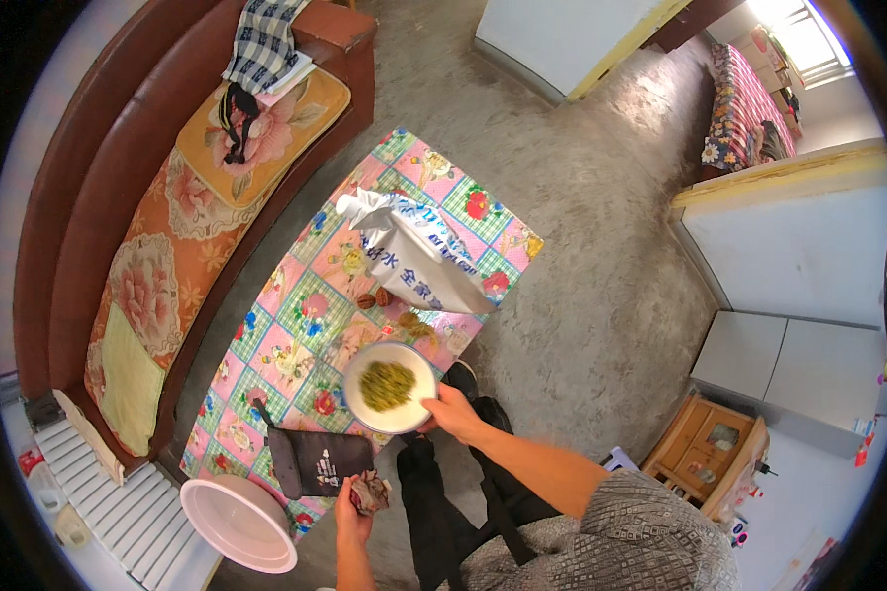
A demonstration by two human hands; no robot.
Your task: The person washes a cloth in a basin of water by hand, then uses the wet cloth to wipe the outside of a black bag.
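My right hand (451, 414) grips the rim of a white bowl (369, 362) with a dark blue edge, thumb on top. In the bowl lies a heap of chopped green food (386, 385), too small to name exactly. The bowl is over the front edge of a table with a patterned tablecloth (284, 354). Lower down, my left hand (352, 510) holds a crumpled greyish-maroon cloth (370, 493). Beside it lies a black fabric pouch (318, 462) with a strap and a white print. Behind the bowl stands a large white plastic bag (421, 266) bearing blue writing, with walnuts (375, 298) next to it.
A pink-white plastic basin (240, 523) stands at the table's near left corner. Beyond the table runs a brown leather sofa (81, 221) with floral covers, beside a white radiator (118, 510). To the right are concrete floor (584, 244), a wooden cabinet (698, 451) and a grey-white cupboard (780, 362).
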